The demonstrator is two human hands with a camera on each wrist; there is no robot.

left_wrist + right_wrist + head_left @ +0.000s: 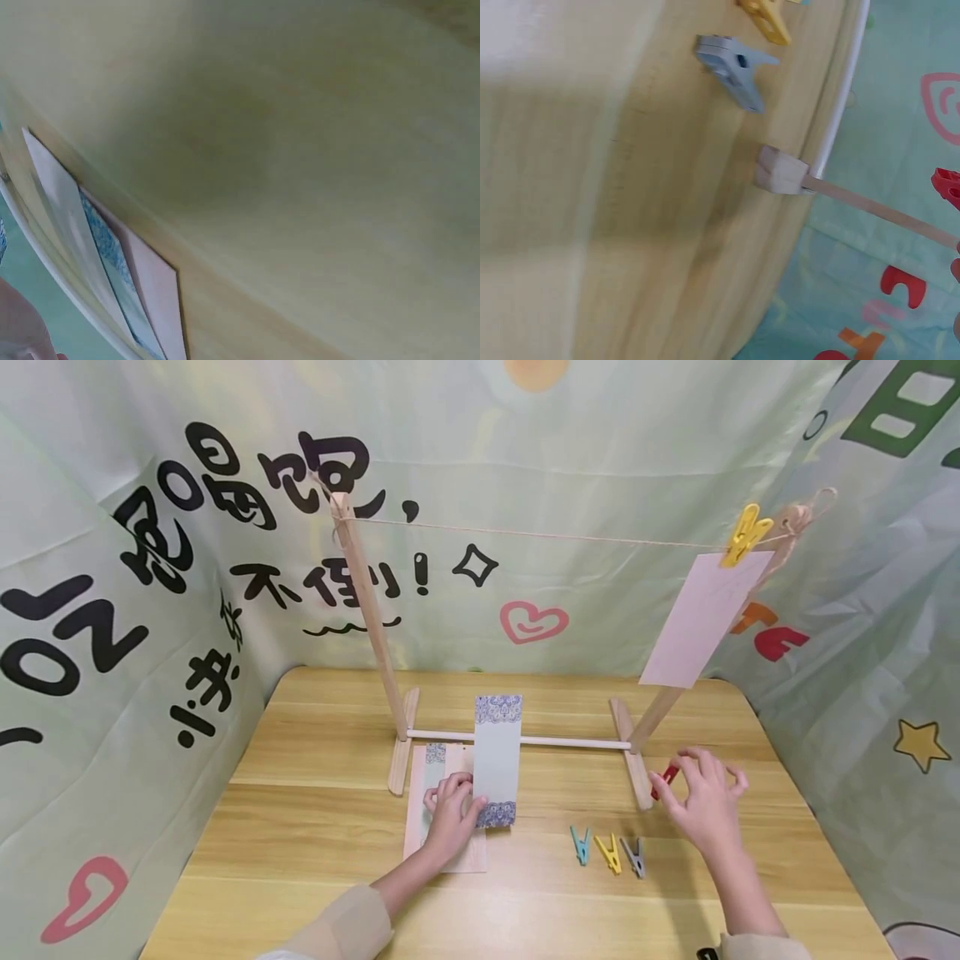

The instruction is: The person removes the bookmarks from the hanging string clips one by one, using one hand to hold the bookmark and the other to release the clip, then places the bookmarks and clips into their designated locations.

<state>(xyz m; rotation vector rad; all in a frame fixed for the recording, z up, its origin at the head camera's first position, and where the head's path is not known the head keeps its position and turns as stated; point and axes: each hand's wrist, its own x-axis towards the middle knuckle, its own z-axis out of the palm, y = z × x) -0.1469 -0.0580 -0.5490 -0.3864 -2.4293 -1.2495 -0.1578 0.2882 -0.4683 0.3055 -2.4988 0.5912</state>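
In the head view my left hand (452, 817) pinches a pale card with blue patterned ends (497, 760), held upright above the table. Beneath that hand lie more paper cards (468, 858), pink and blue-patterned, overlapping on the wood. My right hand (703, 799) pinches a red clothespin (663, 782) between thumb and fingers, beside the stand's right foot. A blue clothespin (581, 846), a yellow clothespin (609, 854) and a grey clothespin (634, 857) lie in a row to the left of that hand. On the string, a yellow clothespin (746, 535) holds a pink card (701, 618).
A wooden stand has a left post (367, 602), a right post (660, 714) and a white crossbar (555, 742). The string (540, 534) runs between the post tops. Printed cloth (450, 435) hangs behind and beside the table (330, 718).
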